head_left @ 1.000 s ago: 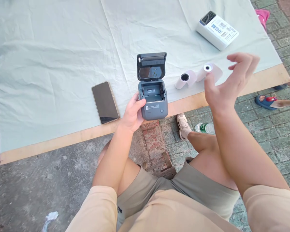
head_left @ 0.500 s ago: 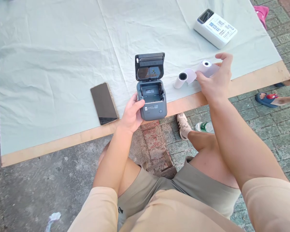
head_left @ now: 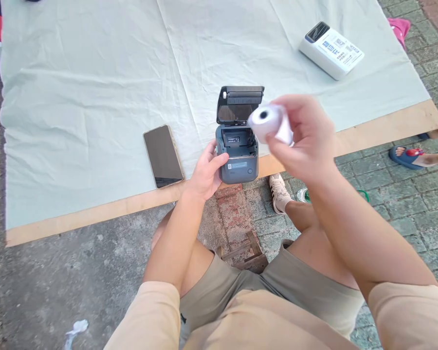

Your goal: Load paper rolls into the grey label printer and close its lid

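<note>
Paper roll (head_left: 260, 127) moves just right of the open, unloaded printer (head_left: 240, 171), pinched by right hand (head_left: 308, 138); left hand (head_left: 207, 172) clasps printer.

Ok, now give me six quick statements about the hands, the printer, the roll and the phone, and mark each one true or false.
1. The left hand holds the dark printer. True.
2. The right hand holds a white roll. True.
3. The printer is closed up. False: its lid stands open.
4. The roll sits inside the printer. False: it is outside the printer, gripped in the right hand.
5. A phone lies on the pale cloth. True.
6. The phone is lit up brightly. False: its screen is dark.
</note>
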Action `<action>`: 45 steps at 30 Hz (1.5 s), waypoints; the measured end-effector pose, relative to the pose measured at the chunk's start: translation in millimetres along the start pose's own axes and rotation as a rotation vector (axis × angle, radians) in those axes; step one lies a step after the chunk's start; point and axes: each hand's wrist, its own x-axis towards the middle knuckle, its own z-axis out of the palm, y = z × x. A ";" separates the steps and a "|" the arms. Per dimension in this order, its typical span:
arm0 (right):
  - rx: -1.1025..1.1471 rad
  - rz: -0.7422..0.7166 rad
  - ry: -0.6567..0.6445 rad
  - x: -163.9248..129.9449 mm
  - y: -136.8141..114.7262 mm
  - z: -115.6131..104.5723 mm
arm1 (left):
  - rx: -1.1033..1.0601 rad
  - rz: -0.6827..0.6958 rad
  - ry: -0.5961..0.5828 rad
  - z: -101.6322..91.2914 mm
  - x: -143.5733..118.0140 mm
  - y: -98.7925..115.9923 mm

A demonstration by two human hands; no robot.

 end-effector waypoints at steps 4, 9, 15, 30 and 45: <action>-0.131 -0.222 -0.049 -2.9 -20.1 24.7 | 0.028 -0.013 -0.010 0.0 -2.1 -0.7; -0.275 -0.248 -0.032 -0.3 -15.6 35.9 | 0.042 -0.047 -0.027 1.5 -3.1 -1.7; -0.345 -0.220 -0.098 1.1 -21.0 26.9 | 0.037 -0.042 -0.029 3.8 -3.1 -1.6; -0.434 -0.302 -0.215 -0.1 -20.9 28.8 | 0.049 -0.026 -0.037 3.2 -2.4 -2.5; -0.208 -0.686 0.207 -25.0 -14.7 51.7 | -0.040 0.027 -0.111 1.0 -1.1 -1.7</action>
